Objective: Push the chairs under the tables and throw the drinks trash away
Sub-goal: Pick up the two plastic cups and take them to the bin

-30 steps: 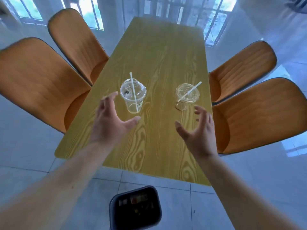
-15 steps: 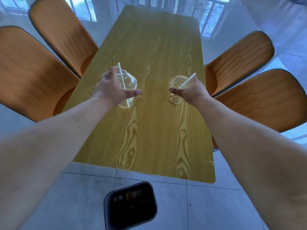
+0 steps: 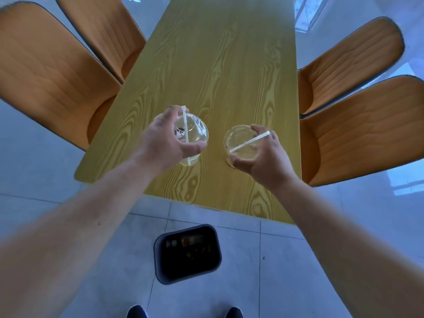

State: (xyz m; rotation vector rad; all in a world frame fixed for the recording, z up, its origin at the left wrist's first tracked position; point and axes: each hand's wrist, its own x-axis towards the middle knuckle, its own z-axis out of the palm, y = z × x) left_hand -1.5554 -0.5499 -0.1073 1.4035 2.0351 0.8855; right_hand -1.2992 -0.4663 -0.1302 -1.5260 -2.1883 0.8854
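Observation:
Two clear plastic cups with white straws hang above the near end of a yellow wood-grain table (image 3: 213,72). My left hand (image 3: 165,141) grips the dome-lidded cup (image 3: 195,131) from its left side. My right hand (image 3: 263,157) holds the flat-lidded cup (image 3: 238,143) from the right, thumb under its base. A black bin (image 3: 187,253) stands on the floor below the table's near edge, between my arms. Orange chairs flank the table: two on the left (image 3: 50,72) (image 3: 103,28), two on the right (image 3: 348,60) (image 3: 362,131), their seats tucked partly under the tabletop.
The floor (image 3: 252,271) is pale grey tile. My shoe tips (image 3: 137,312) show at the bottom edge, just behind the bin. Windows reflect on the floor beyond the table's far end.
Both hands closed on the cups and have drawn them toward the table's near end. The view has tilted down, bringing the bin closer to centre.

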